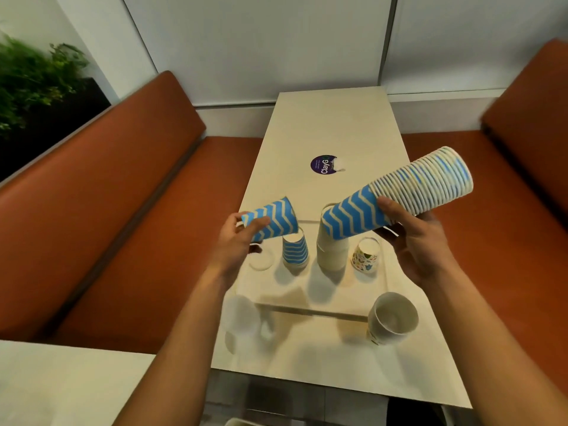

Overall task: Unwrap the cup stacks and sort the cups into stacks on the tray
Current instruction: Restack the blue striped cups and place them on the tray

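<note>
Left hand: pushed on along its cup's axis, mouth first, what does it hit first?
The left hand and its blue zigzag cup would probably meet the base of the long cup stack in the right hand. The white cup stack sits near that line; depth unclear.

Long cream table [332,124], purple round sticker [324,165] stuck on it mid-way. Nearer the person there's a pale tray [307,290] with cups standing on it in a row. A rim-up cup stack [392,318] sits just off its front right corner, and some clear wrap [242,321] lies front left.
</note>
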Available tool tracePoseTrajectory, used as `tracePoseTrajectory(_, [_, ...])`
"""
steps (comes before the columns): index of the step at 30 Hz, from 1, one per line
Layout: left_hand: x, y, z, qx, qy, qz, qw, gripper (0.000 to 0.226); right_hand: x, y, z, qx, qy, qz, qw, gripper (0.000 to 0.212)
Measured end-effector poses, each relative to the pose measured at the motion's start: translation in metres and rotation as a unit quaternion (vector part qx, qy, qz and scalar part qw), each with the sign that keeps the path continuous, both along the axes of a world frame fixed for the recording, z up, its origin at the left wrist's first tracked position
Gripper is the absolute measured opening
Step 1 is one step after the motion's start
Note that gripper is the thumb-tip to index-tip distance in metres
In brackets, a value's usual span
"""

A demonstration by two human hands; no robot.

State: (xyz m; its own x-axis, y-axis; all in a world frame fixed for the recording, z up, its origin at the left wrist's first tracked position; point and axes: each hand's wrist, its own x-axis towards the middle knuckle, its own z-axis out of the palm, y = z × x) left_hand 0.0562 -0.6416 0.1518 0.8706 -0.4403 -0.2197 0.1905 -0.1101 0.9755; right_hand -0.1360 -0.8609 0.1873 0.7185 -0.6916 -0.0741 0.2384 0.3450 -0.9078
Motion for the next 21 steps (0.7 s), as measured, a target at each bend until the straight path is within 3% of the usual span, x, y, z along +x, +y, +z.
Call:
tracePoseTrajectory(3, [0.022,-0.007,0.001,0.153,-0.138,0.006,0.979,0.063,-0.004,-0.004,-0.004,0.008,0.012,-0.008,1.0,0.04])
tracePoseTrajectory(8, [0.027,-0.036,0.002,0.344,-0.298,-0.096,0.885,0.057,-0.007,-0.005,-0.011,0.022,0.026,0.002,0.999,0.033])
tracePoseTrajectory(12, [0.033,-0.061,-0.014,0.41,-0.343,-0.162,0.829,0.061,-0.01,-0.009,-0.016,0.023,0.04,0.004,0.999,0.038])
tracePoseTrajectory(21, [0.038,-0.093,-0.055,0.486,-0.355,-0.236,0.763,0.068,-0.016,-0.016,-0.027,0.017,0.072,0.018,0.997,0.048])
